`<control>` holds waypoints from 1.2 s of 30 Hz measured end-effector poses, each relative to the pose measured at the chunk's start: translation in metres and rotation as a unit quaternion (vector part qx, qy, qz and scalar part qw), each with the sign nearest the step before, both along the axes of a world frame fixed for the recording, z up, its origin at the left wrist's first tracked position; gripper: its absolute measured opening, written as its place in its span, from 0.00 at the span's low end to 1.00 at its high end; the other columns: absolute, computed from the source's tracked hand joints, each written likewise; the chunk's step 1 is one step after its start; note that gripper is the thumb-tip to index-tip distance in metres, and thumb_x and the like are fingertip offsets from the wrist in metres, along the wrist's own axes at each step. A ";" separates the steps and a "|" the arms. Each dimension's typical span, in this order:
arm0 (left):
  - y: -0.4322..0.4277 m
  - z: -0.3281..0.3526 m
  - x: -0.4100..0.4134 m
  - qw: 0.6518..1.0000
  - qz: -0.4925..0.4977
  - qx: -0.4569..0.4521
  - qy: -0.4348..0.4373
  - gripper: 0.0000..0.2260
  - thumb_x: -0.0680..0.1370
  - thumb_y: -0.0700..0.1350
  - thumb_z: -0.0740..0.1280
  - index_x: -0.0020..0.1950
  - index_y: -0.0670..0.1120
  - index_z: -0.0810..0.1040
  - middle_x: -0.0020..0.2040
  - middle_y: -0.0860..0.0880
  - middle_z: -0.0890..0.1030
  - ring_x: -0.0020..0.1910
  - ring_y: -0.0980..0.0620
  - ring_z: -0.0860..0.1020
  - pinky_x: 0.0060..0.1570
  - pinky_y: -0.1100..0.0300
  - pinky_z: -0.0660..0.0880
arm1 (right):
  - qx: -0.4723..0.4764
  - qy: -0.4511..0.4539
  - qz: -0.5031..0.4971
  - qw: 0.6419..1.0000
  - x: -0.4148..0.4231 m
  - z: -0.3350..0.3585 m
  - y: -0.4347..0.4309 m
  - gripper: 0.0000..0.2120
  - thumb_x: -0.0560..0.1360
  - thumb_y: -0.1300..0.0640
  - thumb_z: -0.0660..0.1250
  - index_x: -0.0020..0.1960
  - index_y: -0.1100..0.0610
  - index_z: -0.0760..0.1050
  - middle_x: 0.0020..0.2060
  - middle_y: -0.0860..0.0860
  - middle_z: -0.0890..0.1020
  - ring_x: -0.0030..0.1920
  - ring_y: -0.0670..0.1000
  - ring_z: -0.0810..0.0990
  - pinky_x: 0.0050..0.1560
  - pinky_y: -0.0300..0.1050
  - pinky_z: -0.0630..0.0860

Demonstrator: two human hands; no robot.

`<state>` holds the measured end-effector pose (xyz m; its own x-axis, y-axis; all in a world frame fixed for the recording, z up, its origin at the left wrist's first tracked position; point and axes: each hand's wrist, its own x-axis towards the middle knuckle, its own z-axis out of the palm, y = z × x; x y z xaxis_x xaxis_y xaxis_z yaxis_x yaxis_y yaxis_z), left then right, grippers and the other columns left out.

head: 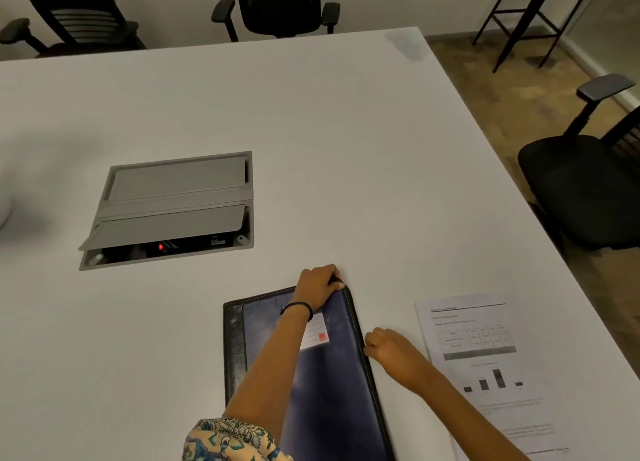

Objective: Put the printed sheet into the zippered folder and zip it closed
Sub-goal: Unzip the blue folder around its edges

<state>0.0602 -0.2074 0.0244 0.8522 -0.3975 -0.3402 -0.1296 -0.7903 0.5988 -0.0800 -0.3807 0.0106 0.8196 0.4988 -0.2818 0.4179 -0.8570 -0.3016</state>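
Note:
A dark zippered folder [332, 384] with a black spine and a white label lies flat on the white table [311, 131] near its front edge. My left hand [320, 282] is closed on the folder's far right corner, where the zipper runs. My right hand [391, 351] rests against the folder's right edge with its fingers curled at the zipper line; whether it pinches the pull I cannot tell. The printed sheet [491, 367], with a table and a bar chart, lies flat on the table to the right of the folder, untouched.
A grey cable hatch [169, 207] is sunk into the table at the left, its near flap ajar. Black office chairs stand behind the table [284, 3] and at its right side [581, 183]. The table's right edge runs diagonally beside the sheet.

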 end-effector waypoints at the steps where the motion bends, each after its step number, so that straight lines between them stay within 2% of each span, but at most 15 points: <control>1: 0.000 0.001 -0.001 1.000 -0.006 0.006 -0.014 0.09 0.78 0.46 0.65 0.53 0.41 0.76 0.53 0.45 0.83 0.53 0.44 0.79 0.59 0.52 0.70 | 0.003 -0.003 -0.010 1.000 -0.009 -0.003 0.001 0.16 0.50 0.61 0.83 0.35 0.51 0.82 0.29 0.44 0.80 0.28 0.42 0.76 0.25 0.31 0.71; 4: -0.006 0.007 -0.006 0.996 -0.064 0.053 -0.045 0.11 0.79 0.48 0.62 0.56 0.43 0.74 0.56 0.44 0.81 0.56 0.44 0.77 0.60 0.51 0.68 | -0.012 -0.007 -0.055 0.998 -0.027 -0.008 0.005 0.20 0.46 0.63 0.83 0.33 0.50 0.82 0.28 0.43 0.80 0.27 0.41 0.76 0.25 0.30 0.72; 6: -0.010 0.009 -0.012 0.984 -0.134 0.100 -0.056 0.14 0.80 0.50 0.60 0.60 0.43 0.73 0.60 0.43 0.77 0.61 0.43 0.72 0.62 0.50 0.66 | -0.016 -0.045 -0.071 0.996 -0.030 -0.008 0.009 0.19 0.45 0.64 0.82 0.32 0.50 0.82 0.28 0.43 0.81 0.28 0.40 0.77 0.26 0.30 0.73; 8: -0.013 0.011 -0.022 0.963 -0.211 0.152 -0.070 0.16 0.80 0.50 0.60 0.64 0.44 0.71 0.65 0.42 0.71 0.67 0.43 0.66 0.67 0.50 0.63 | -0.019 -0.047 -0.094 0.994 -0.032 -0.002 0.013 0.17 0.46 0.64 0.82 0.31 0.51 0.82 0.28 0.44 0.81 0.28 0.41 0.78 0.27 0.31 0.75; 11: -0.017 0.013 -0.038 0.922 -0.306 0.215 -0.100 0.16 0.79 0.50 0.61 0.65 0.46 0.71 0.72 0.42 0.64 0.75 0.43 0.55 0.75 0.48 0.51 | -0.017 -0.060 -0.102 0.993 -0.033 0.000 0.013 0.17 0.46 0.65 0.82 0.30 0.52 0.82 0.27 0.45 0.81 0.27 0.43 0.78 0.25 0.32 0.75; 15: -0.032 0.016 -0.068 0.884 -0.376 0.271 -0.062 0.18 0.78 0.50 0.63 0.66 0.47 0.72 0.75 0.41 0.59 0.77 0.43 0.49 0.76 0.45 0.45 | -0.032 -0.061 -0.114 0.991 -0.034 0.008 0.014 0.16 0.46 0.61 0.83 0.28 0.52 0.80 0.24 0.46 0.79 0.23 0.44 0.76 0.22 0.33 0.72; 17: -0.036 0.016 -0.078 0.872 -0.389 0.292 -0.062 0.18 0.77 0.49 0.65 0.66 0.47 0.73 0.74 0.41 0.61 0.76 0.43 0.51 0.76 0.46 0.46 | -0.033 -0.058 -0.126 0.990 -0.033 0.011 0.014 0.17 0.46 0.60 0.83 0.29 0.52 0.79 0.23 0.47 0.79 0.22 0.44 0.75 0.21 0.33 0.70; 19: -0.039 0.017 -0.084 0.862 -0.397 0.300 -0.095 0.16 0.76 0.47 0.65 0.63 0.45 0.75 0.71 0.42 0.66 0.72 0.42 0.59 0.75 0.46 0.49 | -0.009 -0.049 -0.142 0.989 -0.034 0.014 0.014 0.16 0.48 0.61 0.83 0.29 0.54 0.78 0.23 0.48 0.79 0.21 0.45 0.74 0.20 0.34 0.69; 21: -0.041 0.017 -0.086 0.854 -0.402 0.306 -0.125 0.15 0.76 0.47 0.65 0.62 0.44 0.76 0.67 0.44 0.70 0.67 0.42 0.65 0.74 0.47 0.53 | 0.017 -0.034 -0.131 0.991 -0.034 0.016 0.012 0.12 0.56 0.64 0.81 0.33 0.59 0.78 0.26 0.53 0.80 0.24 0.49 0.77 0.22 0.38 0.72; 23: -0.041 0.015 -0.086 0.851 -0.407 0.305 -0.131 0.14 0.77 0.46 0.65 0.61 0.45 0.76 0.65 0.45 0.73 0.66 0.43 0.67 0.74 0.47 0.54 | 0.046 0.015 -0.152 0.987 -0.032 0.010 0.010 0.02 0.72 0.64 0.69 0.43 0.63 0.77 0.37 0.58 0.82 0.34 0.54 0.78 0.34 0.46 0.75; 25: -0.041 0.013 -0.086 0.852 -0.411 0.300 -0.125 0.12 0.77 0.46 0.65 0.59 0.46 0.76 0.64 0.47 0.76 0.65 0.45 0.70 0.74 0.48 0.54 | 0.066 0.044 -0.176 0.981 -0.037 0.005 0.009 0.08 0.78 0.61 0.58 0.44 0.61 0.74 0.41 0.59 0.78 0.39 0.54 0.74 0.41 0.48 0.73; 29: -0.041 0.014 -0.084 0.853 -0.411 0.296 -0.124 0.10 0.77 0.46 0.65 0.57 0.47 0.76 0.61 0.48 0.77 0.64 0.47 0.71 0.74 0.49 0.53 | 0.049 0.065 -0.157 0.984 -0.052 0.000 0.007 0.09 0.79 0.60 0.57 0.40 0.59 0.69 0.37 0.55 0.74 0.37 0.51 0.71 0.41 0.46 0.70; 31: -0.042 0.018 -0.082 0.854 -0.407 0.297 -0.128 0.10 0.77 0.46 0.64 0.58 0.47 0.76 0.61 0.48 0.77 0.64 0.47 0.71 0.75 0.48 0.52 | 0.057 0.072 -0.163 0.982 -0.064 0.000 0.004 0.10 0.79 0.61 0.57 0.39 0.58 0.68 0.35 0.52 0.72 0.37 0.50 0.71 0.42 0.48 0.73; 34: -0.040 0.017 -0.085 0.864 -0.395 0.289 -0.122 0.10 0.77 0.45 0.64 0.57 0.47 0.76 0.60 0.48 0.77 0.63 0.47 0.71 0.74 0.49 0.52 | 0.056 0.094 -0.160 0.981 -0.089 -0.004 0.003 0.08 0.78 0.65 0.56 0.47 0.62 0.74 0.46 0.60 0.75 0.47 0.58 0.73 0.52 0.54 0.71; 36: -0.040 0.016 -0.088 0.865 -0.391 0.290 -0.122 0.11 0.77 0.45 0.64 0.58 0.47 0.76 0.61 0.48 0.77 0.64 0.47 0.71 0.74 0.49 0.53 | 0.046 0.081 -0.136 0.986 -0.107 -0.009 0.000 0.11 0.77 0.67 0.55 0.53 0.64 0.75 0.52 0.61 0.76 0.54 0.61 0.71 0.54 0.53 0.69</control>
